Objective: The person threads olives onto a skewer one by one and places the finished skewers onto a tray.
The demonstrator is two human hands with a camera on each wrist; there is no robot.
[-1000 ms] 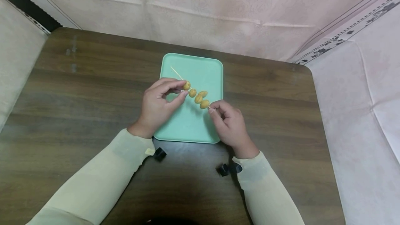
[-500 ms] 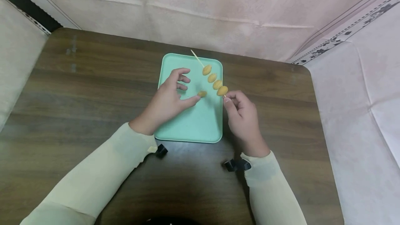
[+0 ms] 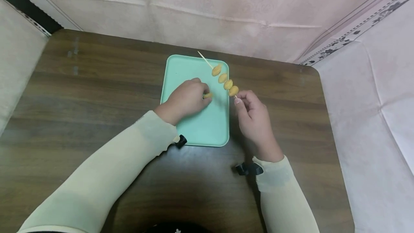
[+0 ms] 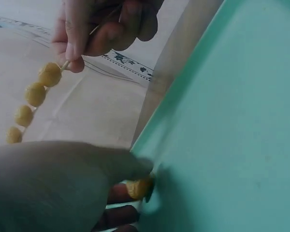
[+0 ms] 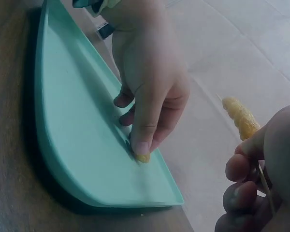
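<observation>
While the right hand [image 3: 257,121] pinches the stick [image 3: 205,59] near one end, the left hand [image 3: 185,98] holds the loose piece [image 3: 207,96] between thumb and fingers. The right grip is closed down to the stick's own thinness, thumb against fingertips; in both wrist views a length of it runs back past those fingers. Just ahead of that grip sit four pieces [image 3: 228,84], yellow and threaded in a row, the nearest piece [image 3: 233,91] close to the fingertips. Past the farthest piece [image 3: 216,70] the stick goes on bare to its tip, slanting forward and leftward from the right grip, out over the tray's far edge.

The left grip is narrow, its gap filled by the loose piece, which lies to the left of the threaded row. Beneath this grip is the green tray [image 3: 207,132]; whether the loose piece touches its floor, I cannot tell. The right grip is just outside the tray's right edge.

Behind the left hand comes a pale left sleeve [image 3: 106,168], behind the right hand a matching right sleeve [image 3: 281,186], each with something black at the cuff. Around and below both grips spreads the brown table [image 3: 97,118], and well ahead of them hangs a pale cloth [image 3: 207,10], creased across.
</observation>
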